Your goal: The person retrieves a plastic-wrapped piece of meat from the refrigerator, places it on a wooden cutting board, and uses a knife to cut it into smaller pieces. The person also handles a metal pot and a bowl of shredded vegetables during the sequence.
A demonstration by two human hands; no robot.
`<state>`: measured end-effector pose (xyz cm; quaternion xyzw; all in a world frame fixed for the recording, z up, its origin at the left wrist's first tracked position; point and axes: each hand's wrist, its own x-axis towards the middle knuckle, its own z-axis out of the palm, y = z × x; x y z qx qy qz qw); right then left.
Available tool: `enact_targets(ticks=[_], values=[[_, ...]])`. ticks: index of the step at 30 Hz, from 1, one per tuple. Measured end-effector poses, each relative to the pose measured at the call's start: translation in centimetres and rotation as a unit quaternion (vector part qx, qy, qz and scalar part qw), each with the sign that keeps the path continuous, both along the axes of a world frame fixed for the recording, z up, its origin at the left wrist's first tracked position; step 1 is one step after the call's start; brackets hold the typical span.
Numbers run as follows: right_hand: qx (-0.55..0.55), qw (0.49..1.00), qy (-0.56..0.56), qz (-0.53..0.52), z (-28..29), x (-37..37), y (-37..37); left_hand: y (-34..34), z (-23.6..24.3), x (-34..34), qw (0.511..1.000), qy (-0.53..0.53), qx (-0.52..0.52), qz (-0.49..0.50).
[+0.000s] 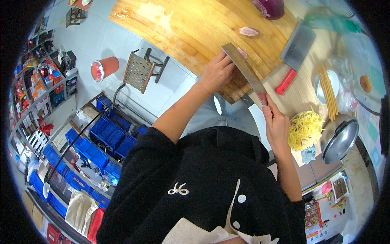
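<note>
A long-bladed kitchen knife [246, 70] lies slantwise over the wooden cutting board [195, 36], near the board's close end. My right hand [276, 121] is closed around its reddish handle. Against the blade's left side, my left hand [219, 73] rests on the board with fingers bent and pressed together; what is under them is hidden. A small pinkish piece [243, 53] peeks out just past the blade. Farther up the board lies another pale pink, oval piece [248, 31], too small to name surely. Half a purple onion [271, 7] sits at the far edge.
Right of the board lies a cleaver [298, 45] with a red handle. Beyond it are chopsticks [327, 91] across a white bowl [321, 87], yellow shreds [305, 132] and a metal lid [341, 140]. On the floor at left stand a stool [139, 71] and a red bucket [106, 69].
</note>
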<state>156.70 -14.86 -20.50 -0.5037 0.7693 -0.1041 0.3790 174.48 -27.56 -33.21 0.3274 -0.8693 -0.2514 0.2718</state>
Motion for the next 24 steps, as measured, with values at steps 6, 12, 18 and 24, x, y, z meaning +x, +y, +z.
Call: enact_targets(ticks=[6, 12, 18, 24], values=[[0.031, 0.999, 0.015, -0.007, 0.6, 0.1, -0.5, -0.7, 0.1, -0.2, 0.999, 0.031, 0.007, -0.017], [0.067, 0.997, 0.043, 0.001, 1.1, 0.2, -0.8, -0.8, 0.2, -0.2, 0.998, 0.035, 0.04, 0.022], [0.08, 0.996, 0.041, -0.011, 1.7, 0.3, -1.2, -0.9, 0.5, -0.8, 0.996, 0.022, 0.066, 0.055], [0.056, 0.998, 0.033, 0.003, 2.0, 0.1, -1.6, -0.8, 0.5, -1.1, 0.994, 0.019, 0.087, 0.068]])
